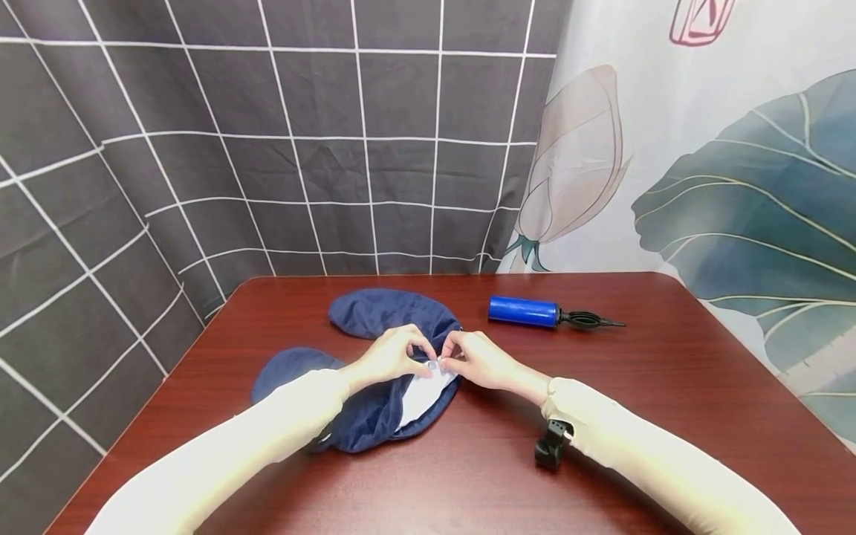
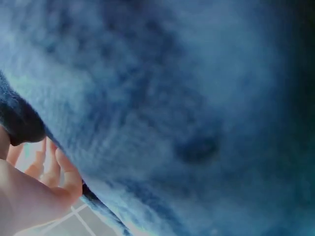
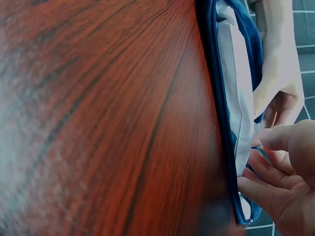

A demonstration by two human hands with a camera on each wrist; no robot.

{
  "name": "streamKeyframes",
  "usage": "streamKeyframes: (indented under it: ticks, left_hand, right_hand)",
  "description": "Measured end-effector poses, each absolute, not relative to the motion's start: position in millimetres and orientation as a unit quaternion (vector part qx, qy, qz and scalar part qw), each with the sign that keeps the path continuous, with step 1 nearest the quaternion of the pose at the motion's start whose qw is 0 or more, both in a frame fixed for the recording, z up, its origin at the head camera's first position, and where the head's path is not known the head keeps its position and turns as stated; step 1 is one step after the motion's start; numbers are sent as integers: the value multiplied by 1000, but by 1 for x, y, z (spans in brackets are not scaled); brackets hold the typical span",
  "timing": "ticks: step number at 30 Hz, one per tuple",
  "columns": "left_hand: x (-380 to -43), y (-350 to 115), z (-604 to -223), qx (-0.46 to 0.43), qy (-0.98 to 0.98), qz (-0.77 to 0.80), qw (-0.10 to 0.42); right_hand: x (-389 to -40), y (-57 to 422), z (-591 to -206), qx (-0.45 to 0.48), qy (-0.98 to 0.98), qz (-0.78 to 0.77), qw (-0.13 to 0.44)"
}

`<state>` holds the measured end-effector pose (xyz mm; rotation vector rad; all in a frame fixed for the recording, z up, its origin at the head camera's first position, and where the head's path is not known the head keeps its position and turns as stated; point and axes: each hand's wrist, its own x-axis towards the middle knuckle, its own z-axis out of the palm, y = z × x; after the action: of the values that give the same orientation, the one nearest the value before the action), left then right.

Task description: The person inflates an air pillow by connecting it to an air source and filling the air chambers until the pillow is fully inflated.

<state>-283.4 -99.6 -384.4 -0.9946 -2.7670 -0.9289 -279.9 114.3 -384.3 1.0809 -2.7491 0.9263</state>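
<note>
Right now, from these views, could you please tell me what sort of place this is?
Probably a small indoor workspace, perhaps a curtained-off corner: a dark, white-gridded cloth and a pale sheet printed with leaves hang behind a reddish-brown table with a wood-grain surface.

Passage narrows between navy cushion (image 1: 371, 417) and blue pump (image 1: 523, 311).
</note>
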Motion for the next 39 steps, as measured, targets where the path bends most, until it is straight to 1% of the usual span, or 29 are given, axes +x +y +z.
streamKeyframes:
  ticks: [6,13,17,24,31,35,39]
  left_hand:
    - [-285,-97,-380,-307,-910,-277,20]
    - [-285,-96,-382,-321,-914,-242,50]
    - [-287,-96,-384,-325,-916,-229,56]
    - [-288,-97,-386,-324,-917,-226,46]
    - [-288,-96,-386,-317,-920,-228,35]
    - [-288,-95,-386,-314,-921,-226,34]
    - [-288,-95,-386,-308,-923,-226,34]
  right_hand:
    - [-279,115,-385,352,-882,313,24]
    - [-280,114,-387,352,-881,314,37]
    - [-281,112,-388,357,-882,306,46]
    - [-281,112,-391,360,-882,301,50]
    - [-284,121,-387,379,-872,306,36]
    - [-289,131,-383,388,-874,289,51]
    - [-296,143,-375,367,-890,265,65]
